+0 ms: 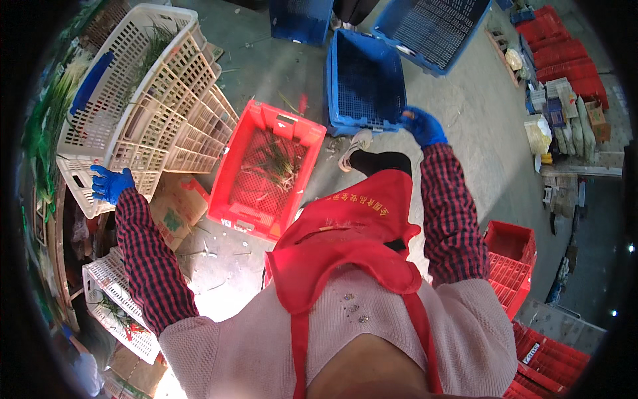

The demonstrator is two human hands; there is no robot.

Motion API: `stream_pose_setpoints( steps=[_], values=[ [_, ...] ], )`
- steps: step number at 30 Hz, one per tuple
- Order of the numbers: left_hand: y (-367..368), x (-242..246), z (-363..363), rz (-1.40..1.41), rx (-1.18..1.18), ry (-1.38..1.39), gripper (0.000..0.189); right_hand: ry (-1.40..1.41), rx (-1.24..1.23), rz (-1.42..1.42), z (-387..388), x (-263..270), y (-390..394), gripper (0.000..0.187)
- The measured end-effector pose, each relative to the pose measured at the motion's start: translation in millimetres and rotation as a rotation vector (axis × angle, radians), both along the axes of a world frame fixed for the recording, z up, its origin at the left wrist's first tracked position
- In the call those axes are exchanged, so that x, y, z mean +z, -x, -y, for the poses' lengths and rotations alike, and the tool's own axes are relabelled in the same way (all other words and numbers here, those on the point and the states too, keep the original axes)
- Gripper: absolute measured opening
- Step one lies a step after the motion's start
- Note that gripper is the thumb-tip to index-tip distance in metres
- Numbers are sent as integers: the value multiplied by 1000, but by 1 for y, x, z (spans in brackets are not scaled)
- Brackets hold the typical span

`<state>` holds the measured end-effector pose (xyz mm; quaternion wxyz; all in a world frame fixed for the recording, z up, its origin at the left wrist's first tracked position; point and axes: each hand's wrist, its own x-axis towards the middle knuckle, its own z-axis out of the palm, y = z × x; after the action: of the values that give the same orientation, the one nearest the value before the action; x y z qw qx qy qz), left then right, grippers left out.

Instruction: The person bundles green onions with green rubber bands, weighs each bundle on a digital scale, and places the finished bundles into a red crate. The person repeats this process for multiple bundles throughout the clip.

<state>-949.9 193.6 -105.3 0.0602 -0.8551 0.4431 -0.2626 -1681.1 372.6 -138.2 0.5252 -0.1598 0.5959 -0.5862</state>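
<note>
My left hand [110, 183], in a blue glove, is spread with its fingers apart at the near end of a white slatted plastic crate [149, 119]. Whether it presses on the crate's rim is hard to tell. Green scallions [155, 47] and a dark blue strip [92, 82] lie in that crate. My right hand [424, 127], also gloved, is curled around the near right corner of a blue plastic crate [366, 122]. Between the hands, a red plastic crate [217, 199] stands on the floor with a small bunch of scallions [279, 167] inside.
More blue crates [428, 55] are at the top, near another person's legs [353, 11]. Bundled scallions [45, 134] line the left side. A cardboard box [174, 207] sits beneath the white crates. Red crates [511, 259] stand at right, with goods [568, 114] stacked farther off.
</note>
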Motion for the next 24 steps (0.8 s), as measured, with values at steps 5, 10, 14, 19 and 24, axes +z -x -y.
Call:
stream_pose_setpoints(
  steps=[5,10,14,19,24],
  values=[
    [7,7,0,-50,48,-22,101,-112,-89,30,-20,-50,1,19],
    [12,11,1,-43,95,-63,106,-140,-206,292,-25,-77,1,17],
    [14,15,2,-40,125,-110,109,-241,-226,343,-14,-101,-5,13],
    [15,17,3,-55,174,-169,111,-364,-118,364,6,-123,4,14],
    [9,10,10,-28,189,-215,112,-305,-167,162,-56,-127,38,22]
  ],
)
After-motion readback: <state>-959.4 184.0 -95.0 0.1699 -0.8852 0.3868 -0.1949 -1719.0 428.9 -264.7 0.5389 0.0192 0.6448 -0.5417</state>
